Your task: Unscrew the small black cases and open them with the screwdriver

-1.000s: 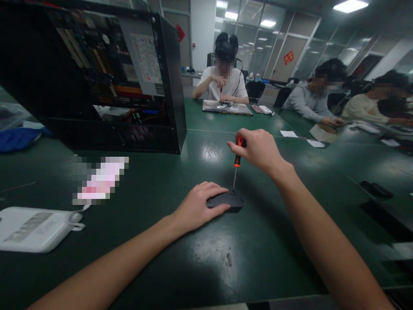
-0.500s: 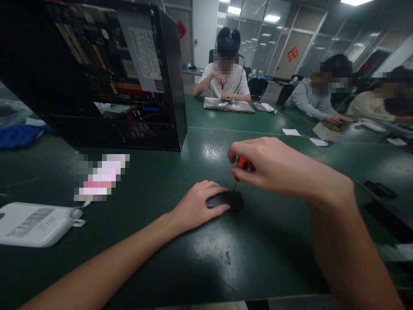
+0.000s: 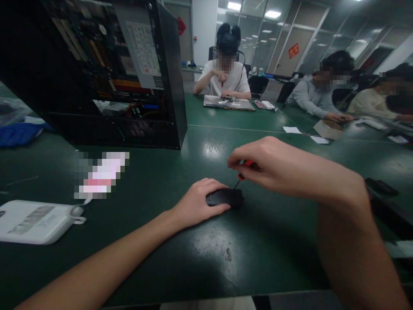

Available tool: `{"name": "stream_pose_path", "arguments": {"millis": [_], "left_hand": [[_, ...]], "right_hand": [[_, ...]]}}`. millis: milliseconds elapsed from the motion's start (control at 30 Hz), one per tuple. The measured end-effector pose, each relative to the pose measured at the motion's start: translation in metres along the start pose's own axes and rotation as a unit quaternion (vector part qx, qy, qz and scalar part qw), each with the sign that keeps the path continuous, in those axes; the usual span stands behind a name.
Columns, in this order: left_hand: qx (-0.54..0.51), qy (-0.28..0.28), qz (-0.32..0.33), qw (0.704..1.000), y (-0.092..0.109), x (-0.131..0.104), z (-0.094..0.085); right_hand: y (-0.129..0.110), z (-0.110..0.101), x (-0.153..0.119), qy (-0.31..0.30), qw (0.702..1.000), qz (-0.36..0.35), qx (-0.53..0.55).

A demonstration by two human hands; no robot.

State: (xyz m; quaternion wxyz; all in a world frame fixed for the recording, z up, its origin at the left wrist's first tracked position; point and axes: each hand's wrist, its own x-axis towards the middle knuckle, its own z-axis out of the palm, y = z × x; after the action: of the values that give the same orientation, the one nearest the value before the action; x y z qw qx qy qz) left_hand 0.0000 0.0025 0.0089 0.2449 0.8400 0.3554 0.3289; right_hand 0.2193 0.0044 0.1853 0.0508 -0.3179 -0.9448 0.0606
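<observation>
Black plastic under the left hand (image 3: 200, 202): a mouse-shaped device (image 3: 225, 197), flat on a green table (image 3: 274, 258). Left grip closed to the device's width, fingers along the far edge, thumb along the near one. Small upright metal pin on the device, close to that palm.

Right hand (image 3: 272, 161) above and right of the left grip, wrist sharply bent. Fingers curled tight on a screwdriver (image 3: 241, 177), orange-and-black handle mostly hidden inside the grip. Shaft leans, running down and left from the fingers to the device's far edge, near its right end. Cannot tell whether the tip is seated or merely resting there.

Left of both grips: white power bank (image 3: 29, 223) and, beyond it, a pixelated pink item (image 3: 101, 174). Beyond the left grip, leftward, an open computer case (image 3: 172, 99). Straight across from the grips, a co-worker in white (image 3: 237, 79), bent over a flat panel (image 3: 213, 102).
</observation>
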Motion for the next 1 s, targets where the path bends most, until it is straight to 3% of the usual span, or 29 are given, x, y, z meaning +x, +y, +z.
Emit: {"name": "stream_pose_path", "arguments": {"millis": [133,300,467,667,1000], "left_hand": [[0.005,-0.010,-0.001,1.000,0.001,0.000,-0.001],[0.011,-0.013,-0.004,1.000,0.000,0.000,0.000],[0.014,-0.022,-0.004,1.000,0.000,0.000,-0.001],[0.010,-0.024,-0.006,1.000,0.001,0.000,-0.003],[0.000,-0.012,-0.005,1.000,0.000,0.000,-0.004]], "right_hand": [[0.001,0.000,-0.007,-0.024,1.000,-0.008,0.010],[0.003,0.004,-0.006,0.006,0.998,0.068,-0.012],[0.002,0.003,-0.004,-0.004,1.000,-0.017,0.006],[0.006,0.006,-0.001,0.042,0.997,0.052,-0.027],[-0.002,-0.006,-0.008,0.056,0.998,-0.004,0.040]]}}
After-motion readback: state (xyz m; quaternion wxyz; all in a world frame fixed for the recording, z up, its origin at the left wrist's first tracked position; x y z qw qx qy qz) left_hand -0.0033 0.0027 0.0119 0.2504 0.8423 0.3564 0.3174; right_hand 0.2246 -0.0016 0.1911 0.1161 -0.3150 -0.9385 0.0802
